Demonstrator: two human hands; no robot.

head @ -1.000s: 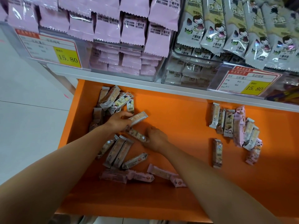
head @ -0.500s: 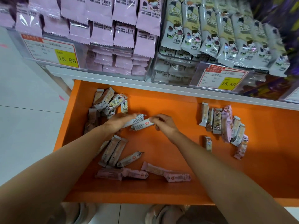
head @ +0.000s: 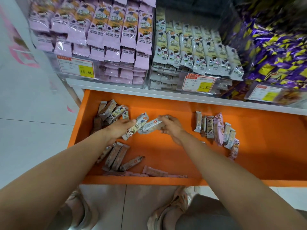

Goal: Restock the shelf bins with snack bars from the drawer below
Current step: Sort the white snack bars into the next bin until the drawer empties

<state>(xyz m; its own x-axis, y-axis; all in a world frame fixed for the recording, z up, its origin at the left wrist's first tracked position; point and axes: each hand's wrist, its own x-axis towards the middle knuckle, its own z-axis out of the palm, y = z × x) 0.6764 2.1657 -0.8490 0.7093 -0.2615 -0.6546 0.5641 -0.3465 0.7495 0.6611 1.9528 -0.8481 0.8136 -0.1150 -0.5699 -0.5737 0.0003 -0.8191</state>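
An open orange drawer (head: pixel 166 180) below the shelf holds loose snack bars. My left hand (head: pixel 118 129) grips a pale wrapped bar (head: pixel 137 124) above the drawer's middle. My right hand (head: pixel 171 127) holds a second bar (head: pixel 152 126) whose end meets the first. More bars lie in a pile at the drawer's back left (head: pixel 113 111), in a group at the front left (head: pixel 116 156) and in a row on the right (head: pixel 216 128). Above, a clear bin of pink bars (head: pixel 106 42) stands beside a bin of pale bars (head: pixel 196 53).
A bin of purple-and-yellow wrapped sweets (head: pixel 272 47) fills the shelf's right end. Price tags reading 15.80 (head: pixel 76 68) hang on the bin fronts. White tiled floor (head: pixel 33 138) lies to the left. My shoes (head: pixel 169 211) stand just under the drawer's front edge.
My right hand picked a bar up from the drawer floor and brought it to the bar in my left hand. Both hands rose slightly, and the view tilted up toward the bins.
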